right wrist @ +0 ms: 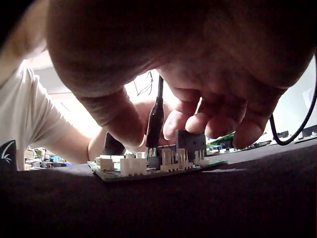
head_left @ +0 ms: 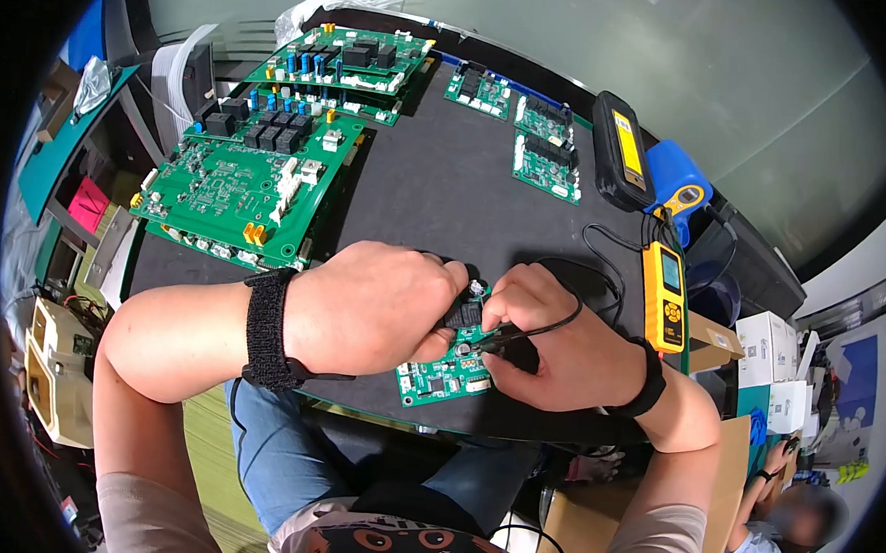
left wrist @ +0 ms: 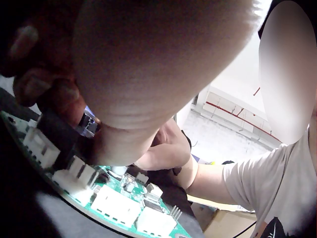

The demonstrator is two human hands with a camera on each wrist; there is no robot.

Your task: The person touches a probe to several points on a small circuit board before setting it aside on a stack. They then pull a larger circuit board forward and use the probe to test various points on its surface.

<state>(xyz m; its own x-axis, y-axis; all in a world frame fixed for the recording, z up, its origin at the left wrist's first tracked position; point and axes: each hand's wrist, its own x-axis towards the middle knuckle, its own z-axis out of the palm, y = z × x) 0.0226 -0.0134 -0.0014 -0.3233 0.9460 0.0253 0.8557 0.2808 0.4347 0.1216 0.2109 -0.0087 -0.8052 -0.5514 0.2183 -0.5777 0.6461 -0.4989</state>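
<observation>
A small green circuit board (head_left: 424, 383) with white sockets and black blocks lies on the dark mat near its front edge. My left hand (head_left: 367, 308) is at the board's left side, its curled fingers and thumb gripping around a black block (left wrist: 62, 139) on the board. From the right, my right hand (head_left: 544, 330) pinches a black-sleeved lead end (right wrist: 155, 124) between thumb and fingers. That lead end stands steeply over the board, its tip right among the components. A thin black cable (head_left: 559, 326) loops away from it over the right hand.
Large green circuit boards (head_left: 220, 183) are stacked at the left. Several small boards (head_left: 547, 167) lie at the back. A yellow handheld meter (head_left: 667, 296) sits at the right edge, near a black case (head_left: 621, 151) and a blue-and-yellow device (head_left: 680, 178). Another person (head_left: 762, 547) is at the far right.
</observation>
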